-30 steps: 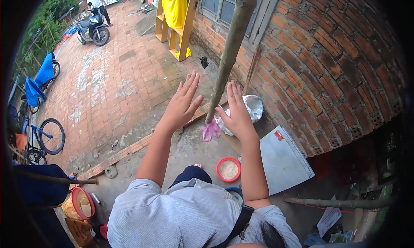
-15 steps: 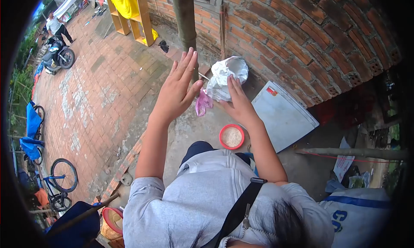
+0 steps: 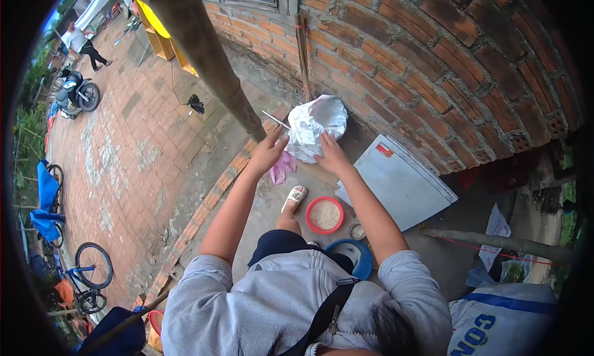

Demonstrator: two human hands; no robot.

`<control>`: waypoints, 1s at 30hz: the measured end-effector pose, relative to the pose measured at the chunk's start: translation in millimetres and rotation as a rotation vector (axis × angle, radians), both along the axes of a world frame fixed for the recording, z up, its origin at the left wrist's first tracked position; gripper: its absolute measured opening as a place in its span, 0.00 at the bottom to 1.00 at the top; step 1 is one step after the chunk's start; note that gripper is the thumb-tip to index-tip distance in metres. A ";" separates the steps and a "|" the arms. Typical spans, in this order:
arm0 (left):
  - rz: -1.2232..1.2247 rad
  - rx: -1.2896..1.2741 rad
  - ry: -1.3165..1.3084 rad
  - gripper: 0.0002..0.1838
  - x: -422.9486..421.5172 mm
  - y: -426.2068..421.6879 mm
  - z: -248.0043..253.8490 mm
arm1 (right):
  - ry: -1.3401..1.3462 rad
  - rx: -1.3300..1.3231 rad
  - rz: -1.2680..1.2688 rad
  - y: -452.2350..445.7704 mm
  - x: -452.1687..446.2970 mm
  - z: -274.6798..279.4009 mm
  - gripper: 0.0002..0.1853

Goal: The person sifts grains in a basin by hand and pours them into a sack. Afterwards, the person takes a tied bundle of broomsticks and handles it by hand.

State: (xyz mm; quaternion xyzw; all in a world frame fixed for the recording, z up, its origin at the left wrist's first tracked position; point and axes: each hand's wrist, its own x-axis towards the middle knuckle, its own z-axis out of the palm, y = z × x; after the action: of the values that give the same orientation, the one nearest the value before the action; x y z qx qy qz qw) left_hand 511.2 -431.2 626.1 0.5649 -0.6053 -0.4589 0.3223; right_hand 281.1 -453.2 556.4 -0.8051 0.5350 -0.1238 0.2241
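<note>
My left hand point(image 3: 266, 156) reaches forward with its fingers stretched out, beside the foot of a bamboo pole point(image 3: 213, 62). My right hand point(image 3: 334, 156) is also stretched out, its fingertips at the edge of a white plastic sack point(image 3: 317, 117) as I look down. Whether either hand touches the sack cannot be told. I see nothing held in either hand. The sack stands crumpled and open-mouthed by the brick wall. A pink plastic bag point(image 3: 283, 168) lies just below my left hand. Nearer my body is a red-rimmed bowl point(image 3: 308, 214) holding pale grains.
A blue basin point(image 3: 367, 270) and a small round container point(image 3: 357, 231) stand by my legs. A flat white panel point(image 3: 402, 182) lies to the right, below the brick wall point(image 3: 433, 90). A motorbike point(image 3: 77, 95) and a person point(image 3: 83, 45) are far left.
Both hands have lowered and reached farther toward the white sack. The view has shifted, bringing my foot, the blue basin and the small container into sight.
</note>
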 end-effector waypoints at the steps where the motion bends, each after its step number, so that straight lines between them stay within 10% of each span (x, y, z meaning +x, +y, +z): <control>1: 0.020 0.025 0.140 0.31 -11.5 -32.3 -17.3 | 0.052 0.038 0.009 -17.4 -2.4 -27.3 0.39; 8: 0.241 0.286 -0.099 0.56 -92.5 -239.5 -244.3 | 0.177 0.369 -0.315 -88.5 -11.5 -154.2 0.35; 11: 0.373 0.422 -0.412 0.64 -122.7 -264.7 -243.6 | -0.111 0.428 -0.486 -91.9 -1.4 -181.1 0.33; 17: 0.337 0.351 -0.400 0.22 -123.3 -254.3 -314.3 | -0.794 0.590 -0.896 -79.7 -4.9 -208.9 0.32; 21: 0.229 0.143 -0.195 0.20 -109.1 -198.9 -231.9 | -1.115 0.748 -1.524 -63.1 -44.4 -151.4 0.33; 23: 0.174 0.177 0.256 0.20 -88.9 -160.9 -192.8 | -1.644 0.767 -1.442 -54.5 -71.8 -133.5 0.32; 27: -0.120 0.306 0.309 0.25 -44.9 -117.4 -62.9 | -1.715 0.674 -1.000 -41.3 -87.6 -58.9 0.29; 30: -0.334 0.135 -0.241 0.26 3.8 -87.0 1.9 | -1.476 0.486 -0.837 -13.7 -74.1 -8.7 0.24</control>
State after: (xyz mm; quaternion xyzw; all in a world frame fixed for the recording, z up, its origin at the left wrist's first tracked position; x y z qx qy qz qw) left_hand 515.0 -518.2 628.0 0.5278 -0.6927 -0.4744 0.1284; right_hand 207.0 -466.9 547.7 -0.1879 0.5164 -0.5667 0.6139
